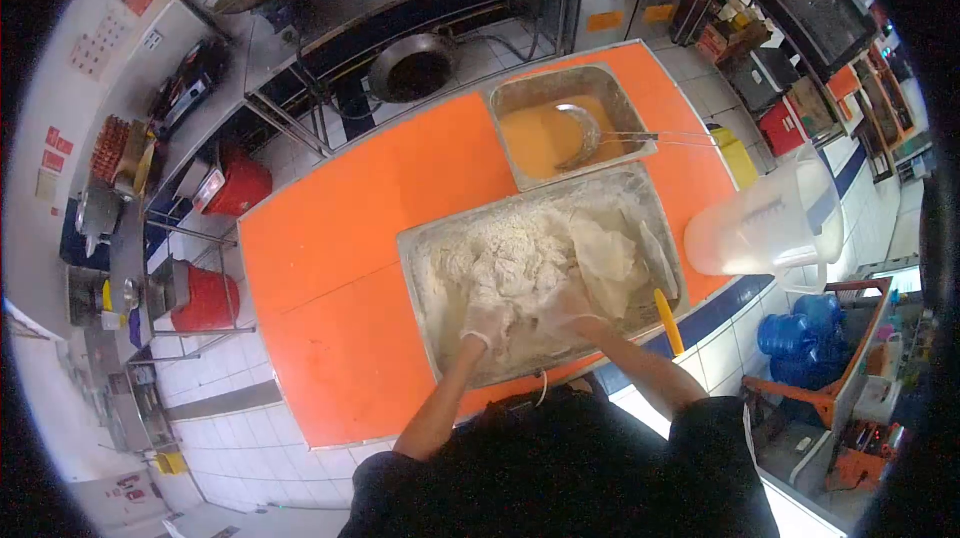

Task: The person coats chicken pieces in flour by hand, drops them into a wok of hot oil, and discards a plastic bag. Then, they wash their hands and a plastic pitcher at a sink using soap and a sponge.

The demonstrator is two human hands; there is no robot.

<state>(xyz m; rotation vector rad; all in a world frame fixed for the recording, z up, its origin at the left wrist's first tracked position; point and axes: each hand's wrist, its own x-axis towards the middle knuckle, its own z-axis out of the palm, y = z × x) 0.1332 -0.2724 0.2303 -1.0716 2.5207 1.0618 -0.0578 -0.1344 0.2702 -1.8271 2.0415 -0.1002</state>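
Observation:
A large metal tray on the orange table holds white flour and flour-coated pieces. My left hand, in a thin clear glove, is down in the flour at the tray's near side. Just right of it, my right hand, gloved too, reaches into the same flour. The fingers of both hands are buried or coated, so their grip is hidden. A pale, flour-dusted sheet or bag lies to the right, near a yellow handle leaning on the tray's rim.
Behind the tray, a metal pan of orange liquid holds a wire strainer. A translucent bucket lies tilted at the right of the orange table. A wok sits beyond the table's far edge.

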